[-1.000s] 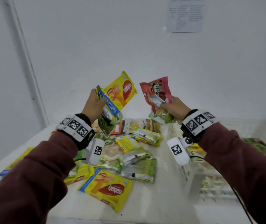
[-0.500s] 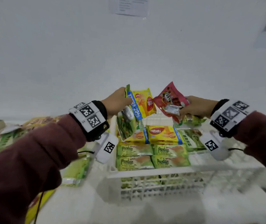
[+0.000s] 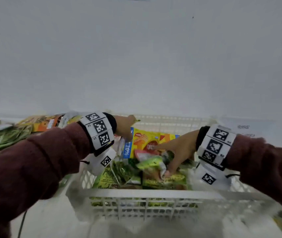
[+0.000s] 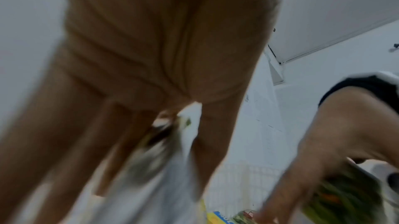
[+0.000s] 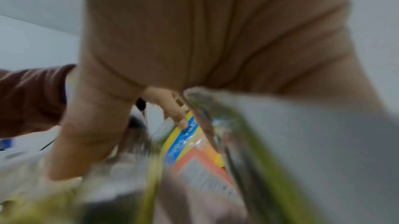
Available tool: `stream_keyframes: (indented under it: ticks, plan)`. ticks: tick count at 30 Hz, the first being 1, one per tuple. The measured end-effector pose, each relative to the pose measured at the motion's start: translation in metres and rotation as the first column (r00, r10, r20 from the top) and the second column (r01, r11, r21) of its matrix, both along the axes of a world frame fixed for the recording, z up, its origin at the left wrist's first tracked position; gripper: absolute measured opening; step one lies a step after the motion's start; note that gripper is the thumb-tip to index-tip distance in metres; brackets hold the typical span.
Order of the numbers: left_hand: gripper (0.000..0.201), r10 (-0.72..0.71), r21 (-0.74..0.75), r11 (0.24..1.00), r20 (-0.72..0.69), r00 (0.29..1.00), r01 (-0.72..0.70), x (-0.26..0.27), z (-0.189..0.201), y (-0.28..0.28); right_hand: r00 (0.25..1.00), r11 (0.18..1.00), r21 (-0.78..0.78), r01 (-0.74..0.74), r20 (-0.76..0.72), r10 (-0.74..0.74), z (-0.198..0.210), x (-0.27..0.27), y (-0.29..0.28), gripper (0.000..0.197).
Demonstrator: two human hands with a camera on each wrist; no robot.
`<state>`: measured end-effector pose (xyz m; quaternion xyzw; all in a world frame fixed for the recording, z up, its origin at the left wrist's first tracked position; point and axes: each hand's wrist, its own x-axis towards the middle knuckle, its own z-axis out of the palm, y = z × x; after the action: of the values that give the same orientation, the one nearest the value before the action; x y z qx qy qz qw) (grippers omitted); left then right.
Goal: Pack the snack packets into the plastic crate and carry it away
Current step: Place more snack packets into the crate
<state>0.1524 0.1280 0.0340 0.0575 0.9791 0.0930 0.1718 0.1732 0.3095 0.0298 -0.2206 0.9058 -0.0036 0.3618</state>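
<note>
Snack packets (image 3: 147,179) lie inside the white crate (image 3: 143,194), which sits on the tabletop (image 3: 54,219). Both hands reach down past the crate's rim, close together. The left hand (image 3: 124,127) touches the yellow packet (image 3: 145,143) at its blue edge (the wrist view is blurry, so I cannot tell if its fingers hold anything). That packet lies flat, long side across the crate. The right hand (image 3: 176,152) grips a green packet (image 3: 152,163). More packets (image 3: 16,133) lie left of the crate.
</note>
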Motion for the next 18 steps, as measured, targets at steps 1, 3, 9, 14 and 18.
stream_keyframes:
  ticks: [1,3,9,14,18]
  plan:
    - [0.076,-0.015,-0.085,0.996,0.001,1.000,0.015,-0.002,0.000,-0.002,0.998,1.000,0.014,0.003,0.059,-0.003,-0.001,0.001,-0.004,0.089]
    - [0.083,-0.024,-0.200,0.979,0.021,1.000,0.027,-0.005,0.001,-0.005,0.989,1.000,0.011,0.011,0.145,-0.013,-0.005,0.000,-0.012,0.089]
    - [0.076,-0.094,-0.255,0.964,-0.045,0.995,0.079,-0.017,0.013,0.001,0.995,0.997,-0.070,0.017,0.100,-0.010,-0.007,-0.018,-0.020,0.075]
    - [0.066,-0.161,-0.251,0.956,-0.023,0.987,0.150,-0.036,0.005,0.023,0.950,0.999,-0.025,-0.046,-0.309,0.036,0.001,-0.039,-0.012,0.056]
    - [0.065,-0.144,-0.318,0.935,0.066,0.987,0.157,-0.053,-0.025,0.033,0.910,0.995,-0.102,0.012,-0.411,-0.053,0.013,-0.048,0.008,0.051]
